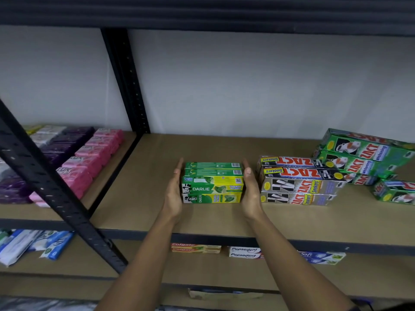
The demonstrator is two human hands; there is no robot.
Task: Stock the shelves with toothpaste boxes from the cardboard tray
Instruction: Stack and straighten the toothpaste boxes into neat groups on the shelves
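Nearest the camera, under the forearms, a torn cardboard edge [224, 294] shows at the bottom; whether it is the tray cannot be told. On the lower shelf lie boxes marked Colgate [195, 247] and Pepsodent [244, 252]. Above, on the middle shelf [146, 198], the left hand [174, 191] and right hand [250, 189] flank a small stack of toothpaste boxes [212, 185]. The fingers are straight and together, with the palms flat against the two ends and nothing curled round. The step looks like squaring the stack. It goes best with even pressure from both sides, so the top boxes do not slide off the lower ones, and with the printed fronts kept facing out. These boxes read DARLIE and Double Action. Just beside the right hand stand silver boxes [298, 182] reading ZACT Smokers, and farther right are green boxes [363, 158] reading ZACT Whitening. Far left, beyond the black upright, pink soap packs [89, 162] read LUX.
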